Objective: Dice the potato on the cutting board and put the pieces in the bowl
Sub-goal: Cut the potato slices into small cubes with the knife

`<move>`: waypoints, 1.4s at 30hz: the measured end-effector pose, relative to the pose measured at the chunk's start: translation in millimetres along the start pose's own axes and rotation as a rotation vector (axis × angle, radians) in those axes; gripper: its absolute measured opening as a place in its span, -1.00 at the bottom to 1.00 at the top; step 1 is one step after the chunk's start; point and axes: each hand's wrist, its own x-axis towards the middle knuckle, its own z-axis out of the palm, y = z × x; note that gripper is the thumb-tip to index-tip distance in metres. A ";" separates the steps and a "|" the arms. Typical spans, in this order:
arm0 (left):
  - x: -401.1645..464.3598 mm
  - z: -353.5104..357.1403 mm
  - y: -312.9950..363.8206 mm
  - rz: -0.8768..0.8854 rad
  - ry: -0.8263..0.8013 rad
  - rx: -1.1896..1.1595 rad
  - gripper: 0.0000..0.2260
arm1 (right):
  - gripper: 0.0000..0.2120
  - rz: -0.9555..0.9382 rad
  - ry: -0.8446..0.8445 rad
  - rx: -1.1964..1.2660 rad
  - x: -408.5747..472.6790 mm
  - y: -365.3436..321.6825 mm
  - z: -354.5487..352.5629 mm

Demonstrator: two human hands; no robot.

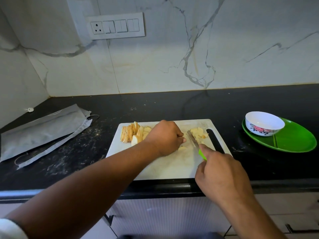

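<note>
Left hand (164,138): fingers curled down over a small piece of potato in the middle of the white cutting board (165,168), pinning it so it will not slide; the piece itself is mostly hidden beneath the knuckles.
Right hand (222,171): wrapped round the green handle of a knife (196,144), forefinger laid along the top, probably to steer the cut.
Knife blade: angled across the board, just right of the left fingertips, with its far end among the cut pieces.
Potato slices (133,133): a leaning row at the board's back left, not yet diced (kept clear of the cutting spot, it seems).
Diced pieces (198,132): a small heap at the back right of the board, just beside the blade, on the side nearer the bowl.
Floral bowl (264,123): on a green plate (293,142) well to the right of the board; no potato shows inside it.
Progress: dicing appears barely begun, transfer not started.
Elsewhere: a grey pouch (43,130) lies on the black counter at left.
</note>
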 end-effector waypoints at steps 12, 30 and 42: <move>-7.1 -3.1 -8.8 -0.121 0.045 -0.180 -0.61 | -0.49 -0.082 -0.053 -0.030 6.1 -9.0 -3.9; -14.5 17.1 -7.9 -0.090 0.162 -0.195 -0.80 | -0.52 -0.068 -0.006 -0.103 28.5 -19.9 -0.2; -14.5 18.7 -7.3 -0.103 0.181 -0.227 -0.78 | -0.45 -0.102 -0.049 -0.079 -25.3 -9.5 -10.9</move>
